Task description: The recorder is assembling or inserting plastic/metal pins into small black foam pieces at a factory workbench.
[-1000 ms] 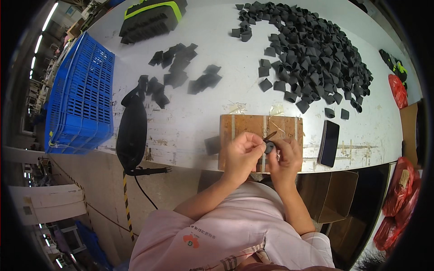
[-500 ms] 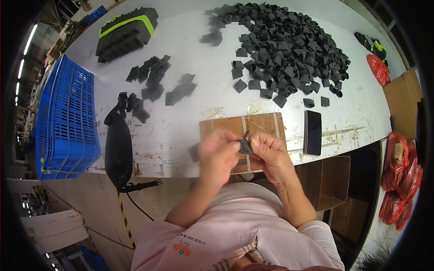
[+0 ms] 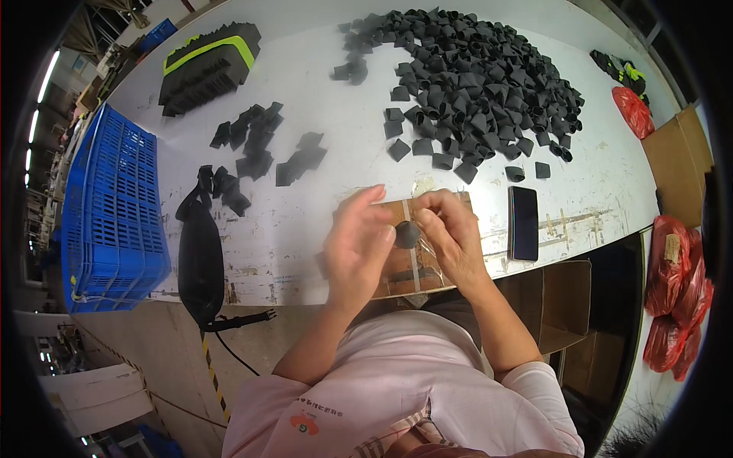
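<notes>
A small black fabric piece, rounded from this side, is between my hands above a brown cardboard sheet at the table's front edge. My left hand is open, its fingers stretched up and a little blurred, with the thumb tip at the piece's left edge. On the other side my right hand has curled fingers closed at the piece's right edge; its exact grip is partly hidden. Beyond the hands lies a big heap of similar black fabric loops.
Right of the cardboard lies a phone. Loose black pieces, a black pouch and a blue crate are on the left. A black stack with a lime band stands far left; red bags hang right.
My left hand has let go its pinch and spread its fingers. The black piece has moved slightly up, showing a rounder side. The right hand has shifted up a little.
</notes>
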Demonstrator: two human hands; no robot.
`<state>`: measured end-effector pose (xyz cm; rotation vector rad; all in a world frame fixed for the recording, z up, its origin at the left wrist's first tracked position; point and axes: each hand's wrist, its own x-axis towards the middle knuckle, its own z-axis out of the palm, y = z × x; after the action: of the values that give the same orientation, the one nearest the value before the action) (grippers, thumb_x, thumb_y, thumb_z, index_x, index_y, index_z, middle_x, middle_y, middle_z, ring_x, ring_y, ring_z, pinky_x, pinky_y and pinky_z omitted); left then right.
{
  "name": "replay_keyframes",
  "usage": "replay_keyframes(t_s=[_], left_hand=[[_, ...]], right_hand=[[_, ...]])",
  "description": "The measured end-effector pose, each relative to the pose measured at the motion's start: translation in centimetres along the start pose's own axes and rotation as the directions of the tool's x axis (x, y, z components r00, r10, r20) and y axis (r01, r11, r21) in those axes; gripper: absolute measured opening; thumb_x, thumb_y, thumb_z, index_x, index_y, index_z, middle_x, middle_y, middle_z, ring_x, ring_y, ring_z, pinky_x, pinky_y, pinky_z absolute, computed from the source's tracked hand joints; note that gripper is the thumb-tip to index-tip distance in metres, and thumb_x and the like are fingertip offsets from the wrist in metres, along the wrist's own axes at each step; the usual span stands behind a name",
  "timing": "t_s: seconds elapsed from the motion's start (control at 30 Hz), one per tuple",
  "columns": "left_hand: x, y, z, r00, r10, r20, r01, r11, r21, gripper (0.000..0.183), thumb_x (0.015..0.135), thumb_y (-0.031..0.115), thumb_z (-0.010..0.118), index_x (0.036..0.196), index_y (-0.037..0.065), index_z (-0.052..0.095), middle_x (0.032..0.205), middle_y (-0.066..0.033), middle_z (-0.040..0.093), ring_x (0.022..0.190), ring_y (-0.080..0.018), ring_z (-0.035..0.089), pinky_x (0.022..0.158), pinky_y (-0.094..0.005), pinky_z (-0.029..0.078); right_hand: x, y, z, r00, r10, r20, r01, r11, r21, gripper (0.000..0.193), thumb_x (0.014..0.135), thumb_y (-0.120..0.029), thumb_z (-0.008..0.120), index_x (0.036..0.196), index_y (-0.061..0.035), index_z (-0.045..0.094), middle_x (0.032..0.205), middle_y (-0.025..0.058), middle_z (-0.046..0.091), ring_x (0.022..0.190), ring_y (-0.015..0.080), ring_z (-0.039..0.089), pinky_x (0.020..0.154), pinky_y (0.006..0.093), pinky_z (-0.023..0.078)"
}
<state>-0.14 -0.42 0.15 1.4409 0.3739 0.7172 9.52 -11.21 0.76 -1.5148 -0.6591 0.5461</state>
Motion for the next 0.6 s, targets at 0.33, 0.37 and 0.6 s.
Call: replay_keyframes(t_s=[0.33,0.37,0.6], left_hand=[[0.0,-0.2,-0.2,0.985,0.164,-0.055,-0.168,0.982,-0.081,0.006,0.078,0.001,0.056,0.083,-0.001,0.059,0.084,-0.008,0.059,0.078,-0.0147,0.054,0.072,-0.0252,0.043],[0.1,-0.4,-0.5,0.984,0.167,-0.054,-0.171,0.982,-0.079,0.006,0.078,0.001,0.056,0.083,-0.001,0.059,0.084,-0.008,0.059,0.078,-0.0147,0.054,0.072,-0.0252,0.043],[-0.7,-0.7,-0.6,0.988,-0.14,-0.071,0.081,0.844,-0.529,0.01,0.084,0.006,0.052,0.088,-0.002,0.055,0.087,-0.0101,0.055,0.082,-0.0163,0.05,0.078,-0.0286,0.041]], right_hand=[[-1.0,-1.5,0.8,0.928,-0.373,-0.009,0.365,0.913,-0.18,0.03,0.066,-0.012,0.072,0.091,-0.0006,0.059,0.08,0.0068,0.055,0.067,0.0148,0.054,0.053,0.0238,0.044],[-1.0,-1.8,1.0,0.939,-0.343,-0.013,0.336,0.927,-0.167,0.026,0.066,-0.01,0.071,0.088,-0.0003,0.061,0.077,0.0063,0.055,0.065,0.0149,0.053,0.052,0.0239,0.043],[-0.5,-1.3,1.2,0.834,-0.551,-0.037,0.475,0.75,-0.46,0.016,0.064,-0.002,0.069,0.079,0.0002,0.061,0.063,0.0076,0.05,0.056,0.0205,0.048,0.047,0.0291,0.04]])
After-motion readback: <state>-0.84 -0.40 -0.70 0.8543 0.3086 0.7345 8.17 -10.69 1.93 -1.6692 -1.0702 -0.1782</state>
